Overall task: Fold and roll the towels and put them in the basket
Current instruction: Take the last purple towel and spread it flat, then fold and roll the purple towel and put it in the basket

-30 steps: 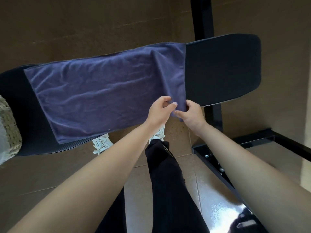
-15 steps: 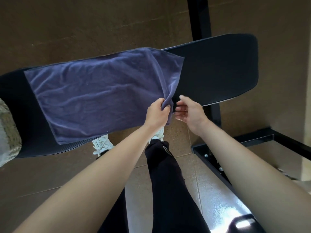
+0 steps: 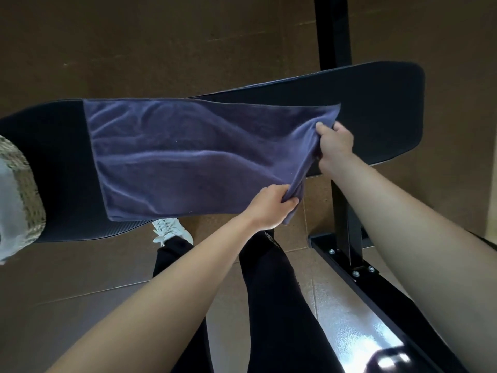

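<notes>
Purple terry cloth is pinched at 2 points along its right-hand end. Left hand is closed on the near right corner of the towel, thumb over the top and fingers curled beneath, with the corner bunched and hanging just off the near edge of the bench. Right hand is closed on the far right corner, the cloth gathered between thumb and fingers and lifted slightly off the pad. Between the 2 grips the end edge runs taut and tilted.

Remainder of the towel lies spread flat across the black padded bench, wrinkled in long ridges, its left edge well short of the bench's left end. Bare black pad shows on both sides of the cloth.

Woven basket sits at the left end of the bench, partly cut off by the frame edge, apart from the towel; pale cloth shows inside it.

Below the bench: dark trousers, 1 white shoe, brown tiled floor, and the black steel frame with bolts at its base.
</notes>
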The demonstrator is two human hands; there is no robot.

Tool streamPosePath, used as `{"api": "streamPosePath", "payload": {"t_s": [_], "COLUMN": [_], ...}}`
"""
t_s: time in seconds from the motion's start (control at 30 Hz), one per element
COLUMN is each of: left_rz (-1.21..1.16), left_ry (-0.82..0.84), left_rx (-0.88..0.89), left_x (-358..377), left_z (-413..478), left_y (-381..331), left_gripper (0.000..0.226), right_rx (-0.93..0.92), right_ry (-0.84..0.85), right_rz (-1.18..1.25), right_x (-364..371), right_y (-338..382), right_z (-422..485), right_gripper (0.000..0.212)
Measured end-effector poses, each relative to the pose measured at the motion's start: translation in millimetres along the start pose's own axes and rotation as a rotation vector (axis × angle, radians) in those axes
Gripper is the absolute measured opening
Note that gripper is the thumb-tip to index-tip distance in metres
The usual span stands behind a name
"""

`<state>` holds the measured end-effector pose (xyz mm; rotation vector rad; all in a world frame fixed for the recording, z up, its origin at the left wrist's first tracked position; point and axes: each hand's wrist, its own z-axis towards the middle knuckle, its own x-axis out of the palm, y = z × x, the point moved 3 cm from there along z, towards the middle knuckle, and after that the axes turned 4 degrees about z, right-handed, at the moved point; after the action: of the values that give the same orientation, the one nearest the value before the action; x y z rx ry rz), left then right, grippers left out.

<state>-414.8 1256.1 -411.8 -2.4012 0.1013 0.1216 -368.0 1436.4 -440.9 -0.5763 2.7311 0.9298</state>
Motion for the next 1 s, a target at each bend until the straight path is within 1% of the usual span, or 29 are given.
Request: {"api": "streamPosePath", "payload": {"t_s": [0.03, 0.1, 0.2, 0.3, 0.37, 0.43, 0.47, 0.53, 0.6, 0.8, 0.87, 0.93, 1.0], "left_rz": [-0.004, -0.028, -0.091, -0.176, -0.278, -0.363, -0.386, -0.414, -0.406, -0.304, -0.277, -0.247, -0.209], "left_ry": [0.013, -0.002, -0.105, -0.201, -0.243, -0.319, -0.370, -0.467, -0.554, -0.804, -0.833, -0.807, -0.762], "left_rx": [0.001, 0.001, -0.015, -0.067, -0.099, -0.140, -0.161, -0.195, -0.232, -0.344, -0.393, -0.422, -0.442], "left_x": [0, -1, -10, -24, -34, -44, -51, -64, -78, -117, -127, -134, -140], "left_z": [-1, -5, -16, -34, -47, -59, -66, -80, -93, -133, -143, -152, -160], "left_y": [1, 3, 12, 26, 40, 55, 63, 82, 102, 162, 185, 206, 224], "left_gripper": [0.029, 0.024, 0.006, 0.014, 0.016, 0.022, 0.023, 0.018, 0.012, 0.032, 0.039, 0.045, 0.046], "right_rx": [-0.044, -0.107, -0.142, -0.144, -0.137, -0.143, -0.144, -0.135, -0.127, -0.151, -0.156, -0.163, -0.196], "right_ry": [-0.019, -0.028, 0.042, 0.140, 0.229, 0.306, 0.333, 0.390, 0.435, 0.513, 0.506, 0.485, 0.462], "right_rz": [-0.034, -0.069, -0.081, -0.040, -0.017, -0.023, -0.026, -0.012, -0.018, -0.177, -0.233, -0.288, -0.340], "right_x": [-2, -1, 10, 27, 44, 66, 78, 107, 138, 220, 244, 267, 287], "right_y": [4, 12, 18, 19, 17, 13, 11, 7, 2, -19, -27, -34, -40], "right_z": [0, -6, -20, -36, -47, -59, -65, -79, -93, -124, -135, -143, -150], "right_gripper": [0.009, 0.012, 0.010, 0.009, 0.015, 0.022, 0.022, 0.014, 0.010, 0.008, 0.008, 0.009, 0.013]}}
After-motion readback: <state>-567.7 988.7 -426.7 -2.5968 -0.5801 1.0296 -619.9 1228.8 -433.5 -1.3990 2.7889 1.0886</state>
